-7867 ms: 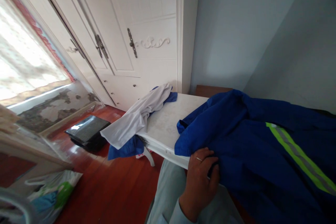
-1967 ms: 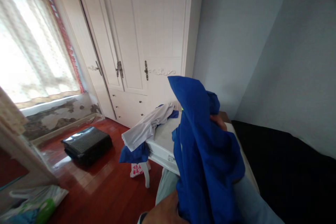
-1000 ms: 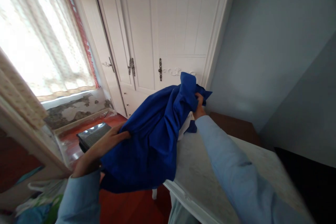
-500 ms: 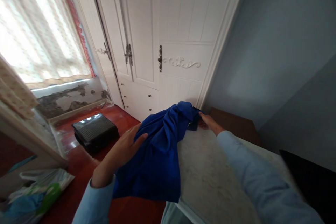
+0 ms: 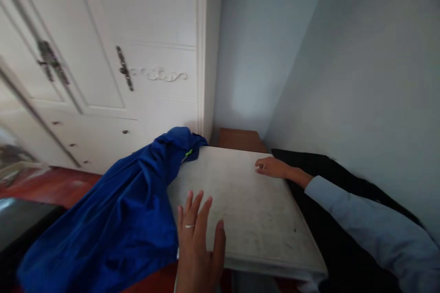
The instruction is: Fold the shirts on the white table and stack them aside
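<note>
A blue cloth garment [image 5: 137, 197] lies bunched over the left end of the white tabletop [image 5: 237, 192] and hangs down past its edge. My left hand [image 5: 197, 242], with a ring on one finger, is raised above the table's front left part, fingers spread and holding nothing, just right of the cloth. Over the table's right side is my right hand [image 5: 271, 167], its fingers curled with a small gap between thumb and fingertips; nothing shows in it. Both hands are apart from the cloth.
White wardrobe doors [image 5: 161, 18] with dark handles stand behind the table. A brown wooden piece [image 5: 240, 139] sits at the table's far edge. Black material [image 5: 309, 160] runs along the right side by the grey wall. A dark box [image 5: 27, 219] is at the far left.
The view has turned right. My right hand has let go of the cloth and moved right across the table. My left hand has come off the cloth too, now beside it.
</note>
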Tool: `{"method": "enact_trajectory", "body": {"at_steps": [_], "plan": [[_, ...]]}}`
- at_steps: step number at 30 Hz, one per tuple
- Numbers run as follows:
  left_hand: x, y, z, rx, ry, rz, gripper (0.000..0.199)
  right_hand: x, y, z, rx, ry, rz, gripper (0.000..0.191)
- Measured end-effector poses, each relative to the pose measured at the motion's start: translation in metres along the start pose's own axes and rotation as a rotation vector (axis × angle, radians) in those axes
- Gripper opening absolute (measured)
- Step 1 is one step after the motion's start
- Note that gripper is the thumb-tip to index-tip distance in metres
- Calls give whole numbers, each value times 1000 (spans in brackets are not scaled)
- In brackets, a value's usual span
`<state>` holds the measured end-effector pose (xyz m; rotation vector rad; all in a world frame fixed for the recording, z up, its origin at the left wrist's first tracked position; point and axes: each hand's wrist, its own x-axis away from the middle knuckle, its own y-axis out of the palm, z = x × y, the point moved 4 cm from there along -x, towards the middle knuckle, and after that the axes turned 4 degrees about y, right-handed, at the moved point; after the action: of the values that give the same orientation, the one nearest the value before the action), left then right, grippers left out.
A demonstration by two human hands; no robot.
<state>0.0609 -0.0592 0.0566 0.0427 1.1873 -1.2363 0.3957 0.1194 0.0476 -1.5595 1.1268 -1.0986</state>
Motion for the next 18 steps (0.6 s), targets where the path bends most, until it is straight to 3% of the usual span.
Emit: {"method": "enact_trajectory", "body": {"at_steps": [5, 9, 11, 13, 16, 18], "plan": [[23, 78, 27, 226, 40, -87, 40, 109, -34, 113, 65, 354, 118, 40], [31, 119, 38, 221, 107, -171, 34, 188, -38, 182, 50, 776, 144, 44], [32, 128, 43, 192, 145, -252, 34, 216, -30, 196, 6, 889, 144, 32], [31, 129, 46, 177, 157, -323, 33, 230, -25, 197, -18, 906, 172, 17], [28, 126, 47, 197, 137, -377, 33, 233, -32, 184, -43, 899, 263, 13], [26, 123, 46, 244, 97, -386, 32, 227, -47, 162, -45, 898, 344, 13]]}}
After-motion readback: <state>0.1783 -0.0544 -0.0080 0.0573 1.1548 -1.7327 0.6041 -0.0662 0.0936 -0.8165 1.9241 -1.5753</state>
